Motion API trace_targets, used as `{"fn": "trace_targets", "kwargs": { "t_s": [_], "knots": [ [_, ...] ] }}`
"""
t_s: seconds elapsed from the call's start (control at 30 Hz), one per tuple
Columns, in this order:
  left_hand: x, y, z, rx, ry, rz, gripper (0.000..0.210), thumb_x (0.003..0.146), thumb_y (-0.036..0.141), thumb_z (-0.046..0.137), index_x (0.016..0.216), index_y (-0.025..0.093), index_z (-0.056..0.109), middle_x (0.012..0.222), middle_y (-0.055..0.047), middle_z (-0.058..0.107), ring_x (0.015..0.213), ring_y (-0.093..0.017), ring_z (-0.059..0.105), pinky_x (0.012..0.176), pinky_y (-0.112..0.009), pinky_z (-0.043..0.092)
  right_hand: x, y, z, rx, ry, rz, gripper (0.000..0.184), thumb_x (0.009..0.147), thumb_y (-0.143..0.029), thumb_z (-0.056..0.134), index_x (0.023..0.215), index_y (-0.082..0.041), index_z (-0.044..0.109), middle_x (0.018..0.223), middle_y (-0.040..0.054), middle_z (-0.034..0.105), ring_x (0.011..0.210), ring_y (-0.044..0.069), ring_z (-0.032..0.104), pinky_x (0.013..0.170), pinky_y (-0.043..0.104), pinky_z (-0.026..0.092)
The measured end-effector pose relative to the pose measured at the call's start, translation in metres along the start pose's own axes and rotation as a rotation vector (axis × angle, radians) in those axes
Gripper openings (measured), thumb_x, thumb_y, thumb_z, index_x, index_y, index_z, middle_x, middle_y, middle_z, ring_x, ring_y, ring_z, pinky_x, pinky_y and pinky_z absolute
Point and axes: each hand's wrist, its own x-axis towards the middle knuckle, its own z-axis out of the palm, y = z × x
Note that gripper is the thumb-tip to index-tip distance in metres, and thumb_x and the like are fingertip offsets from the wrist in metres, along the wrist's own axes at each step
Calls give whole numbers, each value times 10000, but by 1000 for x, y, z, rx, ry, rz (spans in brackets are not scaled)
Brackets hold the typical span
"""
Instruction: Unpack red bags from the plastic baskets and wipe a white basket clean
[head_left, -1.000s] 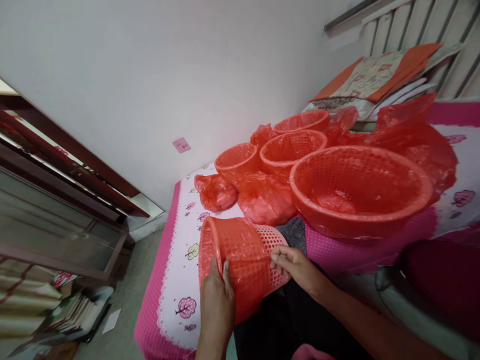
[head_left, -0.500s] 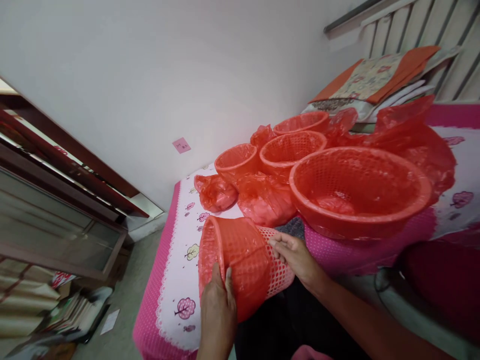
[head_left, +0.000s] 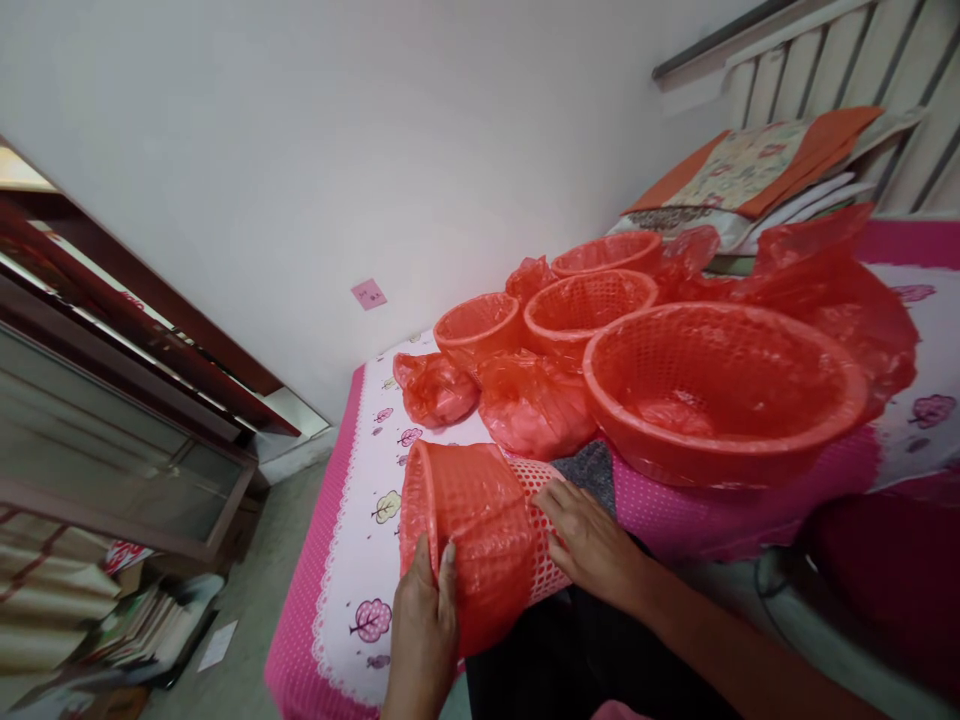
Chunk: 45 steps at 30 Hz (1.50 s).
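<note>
A pink lattice plastic basket [head_left: 546, 565] lies tilted on its side over my lap, its mouth facing left. A thin red plastic bag [head_left: 484, 530] is stretched over its rim and most of its outer wall, leaving the lattice near the base bare. My left hand [head_left: 427, 605] is closed on the rim, thumb outside; the fingers inside the mouth are partly hidden. My right hand [head_left: 589, 535] grips the bare lattice near the base, with its fingers bent against the wall close to the bag's edge.
Beyond my hands, a large bag-covered basket [head_left: 724, 460] and several smaller ones, including one basket [head_left: 480, 325], stand on the tree-patterned bedspread [head_left: 356, 560]. Crumpled red bags [head_left: 536, 405] lie among them. Folded bedding [head_left: 757, 170] is stacked behind, against the wall [head_left: 375, 140].
My right hand has shifted from pinching near the bag's edge to lying bent-fingered over the lattice. The basket has turned slightly, and my left hand still holds its rim.
</note>
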Motion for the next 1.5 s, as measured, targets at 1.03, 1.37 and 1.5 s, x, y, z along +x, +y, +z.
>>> {"fn": "trace_targets", "kwargs": {
  "t_s": [1.03, 1.37, 1.5],
  "knots": [
    [20, 36, -23, 69, -51, -166, 386, 1002, 485, 331, 1052, 203, 589, 987, -180, 760, 928, -340, 734, 804, -425, 517, -12, -23, 13, 987, -43, 211, 339, 1021, -466, 469, 904, -200, 643, 772, 4, 616, 709, 167, 578, 673, 290, 450],
    [7, 43, -13, 108, -56, -153, 455, 1031, 441, 342, 1247, 133, 597, 1095, -219, 773, 1062, -348, 747, 867, -427, 549, 7, -49, 22, 1190, 101, 354, 438, 850, -585, 699, 700, -222, 505, 596, -63, 468, 541, 103, 434, 521, 241, 342],
    [7, 37, -15, 137, -26, -106, 406, 1042, 432, 366, 1188, 155, 623, 1066, -194, 791, 991, -323, 767, 813, -396, 562, 0, -33, 24, 1206, 108, 436, 441, 849, -648, 661, 795, -215, 595, 562, -54, 531, 469, 110, 443, 473, 251, 348]
  ]
}}
